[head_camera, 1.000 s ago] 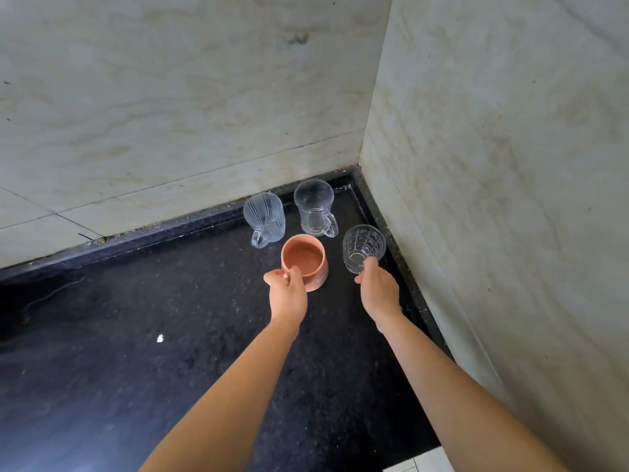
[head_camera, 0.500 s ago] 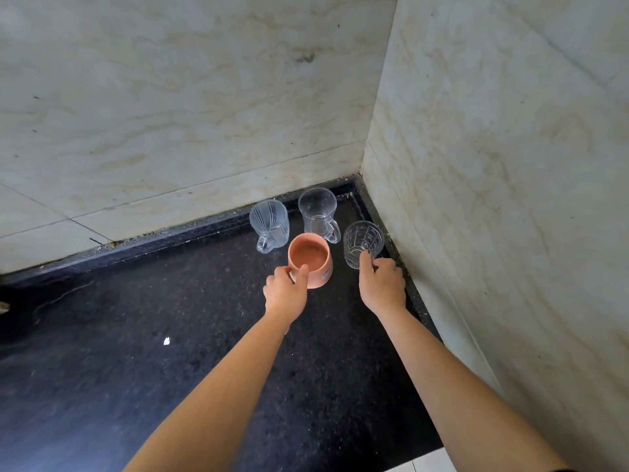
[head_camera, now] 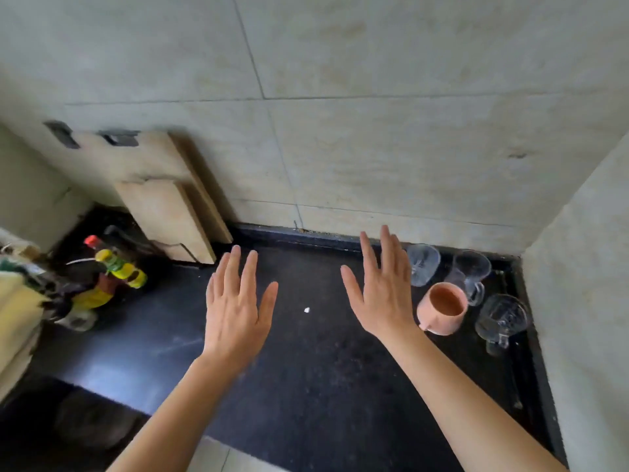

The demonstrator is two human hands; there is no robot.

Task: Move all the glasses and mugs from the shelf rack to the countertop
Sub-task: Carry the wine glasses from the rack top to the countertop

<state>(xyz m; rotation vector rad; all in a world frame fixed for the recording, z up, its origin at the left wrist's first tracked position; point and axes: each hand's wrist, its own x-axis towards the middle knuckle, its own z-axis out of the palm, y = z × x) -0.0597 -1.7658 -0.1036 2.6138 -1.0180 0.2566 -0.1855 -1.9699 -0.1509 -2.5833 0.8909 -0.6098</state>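
Black bench lies bare between both hands and its near edge. Left hand and right hand hover flat, fingers spread, holding nothing. Orange mug and three glass mugs stand upright in the right corner.

Both hands flat & empty over the black countertop: left hand, right hand. Pink mug stands w/ 3 clear glass cups in the right corner. Wood boards lean on the wall; bottles far left.
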